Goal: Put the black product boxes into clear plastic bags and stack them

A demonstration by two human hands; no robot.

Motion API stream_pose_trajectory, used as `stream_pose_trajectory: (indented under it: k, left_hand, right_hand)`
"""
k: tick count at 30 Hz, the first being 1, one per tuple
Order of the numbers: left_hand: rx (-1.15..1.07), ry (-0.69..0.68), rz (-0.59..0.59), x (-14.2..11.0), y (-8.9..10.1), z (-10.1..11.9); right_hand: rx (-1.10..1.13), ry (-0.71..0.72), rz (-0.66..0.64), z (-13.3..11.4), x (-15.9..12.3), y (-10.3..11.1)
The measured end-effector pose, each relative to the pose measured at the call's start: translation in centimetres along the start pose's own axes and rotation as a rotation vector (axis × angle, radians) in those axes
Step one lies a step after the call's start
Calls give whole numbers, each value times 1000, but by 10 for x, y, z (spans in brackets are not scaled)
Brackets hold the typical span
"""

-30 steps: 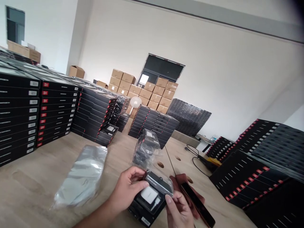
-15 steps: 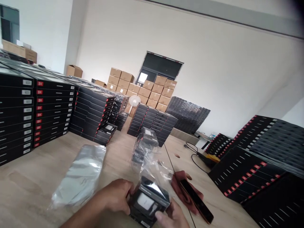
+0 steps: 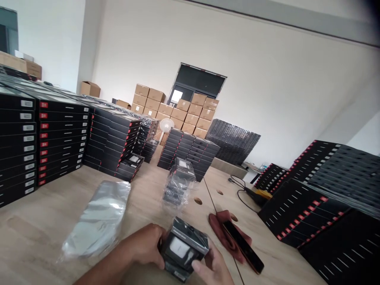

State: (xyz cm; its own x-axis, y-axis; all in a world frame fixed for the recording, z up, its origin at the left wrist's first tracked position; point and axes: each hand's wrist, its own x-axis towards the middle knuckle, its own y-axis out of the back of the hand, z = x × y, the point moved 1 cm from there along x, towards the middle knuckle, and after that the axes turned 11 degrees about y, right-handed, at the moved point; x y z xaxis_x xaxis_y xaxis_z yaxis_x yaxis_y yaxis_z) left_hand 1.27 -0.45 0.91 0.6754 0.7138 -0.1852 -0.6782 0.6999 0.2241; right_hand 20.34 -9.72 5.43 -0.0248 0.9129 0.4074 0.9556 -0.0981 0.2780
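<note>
Black packaging, one lot: held between my left hand and right hand; could slip onto the counter if either loosens.

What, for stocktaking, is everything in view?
Windowed cardboard box: at least one, black, bottom centre
Plastic-wrapped box stack: one, black, centre
Clear plastic bags: count unclear, silvery, lower left
Folded cloth: one, dark red, lower right
Slim phone: one, black, on cloth
Stacked cardboard boxes: many, black, left, back, right
Shipping cartons: many, brown, back wall
Round fan: one, white, before cartons
Shiny wrapped block: one, dark, back right
Thin cable: count unclear, black, right
Unclear item: one, yellow, beside cable
Wooden table: count unclear, pale, foreground
Windows: two, dark, background
Left hand: one, bare, box's left
Right hand: one, bare, box's right
</note>
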Motion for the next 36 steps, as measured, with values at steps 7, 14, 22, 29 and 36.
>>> stream_pose_trajectory:
  k: [7, 14, 22, 29, 36]
  left_hand:
    - [275, -119, 196, -6, -1, 4]
    - [116, 55, -25, 3, -10, 4]
    - [37, 36, -153, -1, 7, 0]
    - [-336, -58, -113, 1, -23, 22]
    - [-444, -241, 106, 2, -29, 28]
  right_hand:
    - [-31, -75, 41, 23, 0, 0]
    - [357, -167, 535, 12, 3, 25]
    - [468, -203, 617, 16, 5, 30]
    - [414, -206, 448, 21, 5, 11]
    - [127, -70, 282, 17, -1, -8]
